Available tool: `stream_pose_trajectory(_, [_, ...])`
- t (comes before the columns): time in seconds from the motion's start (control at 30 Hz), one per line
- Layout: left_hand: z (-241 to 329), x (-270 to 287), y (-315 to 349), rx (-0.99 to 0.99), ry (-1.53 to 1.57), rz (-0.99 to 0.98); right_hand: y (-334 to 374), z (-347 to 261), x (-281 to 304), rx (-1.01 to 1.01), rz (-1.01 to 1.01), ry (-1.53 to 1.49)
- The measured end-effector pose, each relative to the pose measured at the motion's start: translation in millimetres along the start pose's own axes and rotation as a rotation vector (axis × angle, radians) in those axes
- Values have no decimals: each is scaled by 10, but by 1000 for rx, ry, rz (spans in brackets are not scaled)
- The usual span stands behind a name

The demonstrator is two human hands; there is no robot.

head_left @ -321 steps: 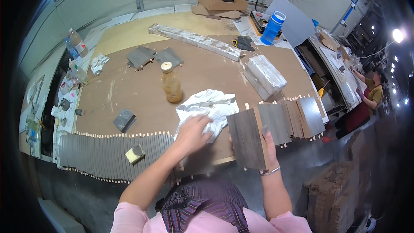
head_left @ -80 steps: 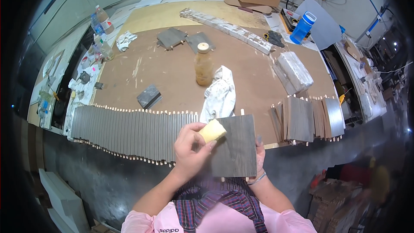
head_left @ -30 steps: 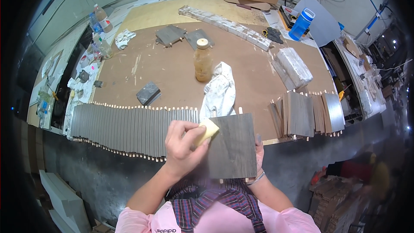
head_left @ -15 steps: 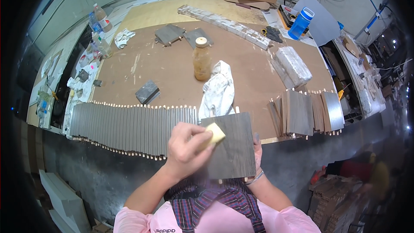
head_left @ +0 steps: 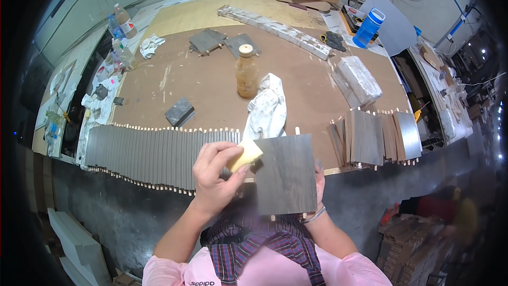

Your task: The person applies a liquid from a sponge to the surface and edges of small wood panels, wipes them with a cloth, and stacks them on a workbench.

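Pinched between the fingers and thumb of my left hand (head_left: 216,172) is a pale yellow sponge (head_left: 246,154), close to the left edge of a grey wood-grain board (head_left: 286,175). My right hand (head_left: 319,185) grips that board from behind at its right edge; most of its fingers are hidden. Small light wooden pegs stick out of the board's top and bottom edges. Behind it on the table lies a crumpled white cloth (head_left: 267,106), beside a cloudy bottle of brownish liquid (head_left: 246,74).
A long row of upright grey boards (head_left: 159,153) lines the table's front edge at left. More pegged boards (head_left: 365,140) stand at right, near a wrapped block (head_left: 360,82). A dark grey block (head_left: 180,111) rests mid-table. A blue bottle (head_left: 369,29) stands far right.
My left hand has drawn the sponge leftward and up, off the board's face to its left edge. The board has shifted slightly right and up in my right hand.
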State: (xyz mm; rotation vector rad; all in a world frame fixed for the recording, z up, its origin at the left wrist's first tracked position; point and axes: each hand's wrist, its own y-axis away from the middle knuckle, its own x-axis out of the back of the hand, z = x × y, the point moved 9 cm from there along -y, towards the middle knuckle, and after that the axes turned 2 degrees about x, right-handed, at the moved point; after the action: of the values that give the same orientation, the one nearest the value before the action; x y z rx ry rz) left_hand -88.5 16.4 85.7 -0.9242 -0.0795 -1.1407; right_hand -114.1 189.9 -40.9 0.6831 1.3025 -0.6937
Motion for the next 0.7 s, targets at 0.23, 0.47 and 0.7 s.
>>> stream_pose_trajectory(0.23, [241,-281,84,-101,-90,-133,15,3,84,15,-35,-33])
stream_pose_trajectory(0.47, [230,-310,-33,-48,-166,-172,30,1,78,30,16,216])
stream_pose_trajectory(0.7, [303,-329,34,-113,-176,-160,36,69,-27,0,-27,140])
